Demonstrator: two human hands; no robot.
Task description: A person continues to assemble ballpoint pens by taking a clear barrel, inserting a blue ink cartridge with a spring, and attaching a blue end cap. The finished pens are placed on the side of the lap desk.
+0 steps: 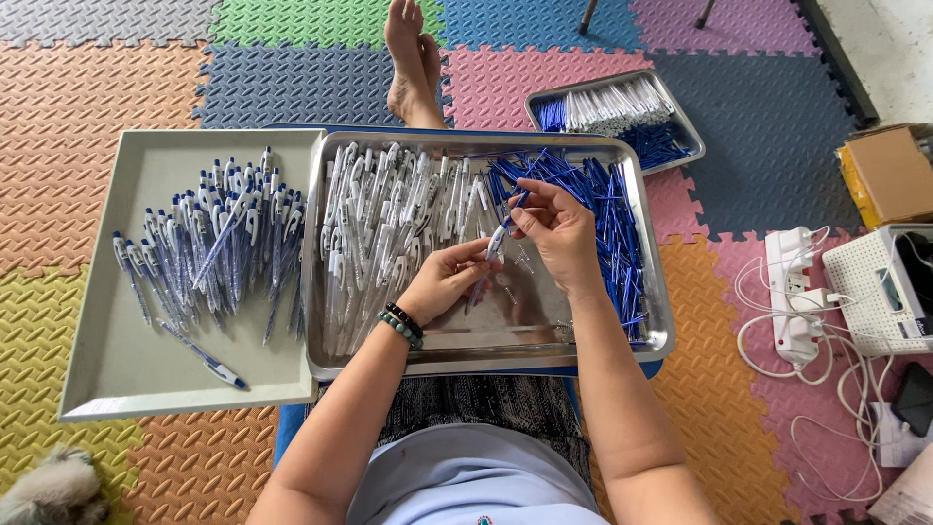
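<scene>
Your silver tray (641, 345) carries white pen barrels (379, 224) beside blue refills (607, 224). Your pale grey tray (126, 360) bears blue-and-white pens (219, 233). Under you, the floor mats (87, 107) run orange, yellow, green, pink, purple and blue, all ribbed

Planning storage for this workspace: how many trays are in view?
3. A grey plastic tray of assembled pens at left, a metal tray of pen parts under both hands, and a smaller metal tray farther off on the floor mats.
</scene>
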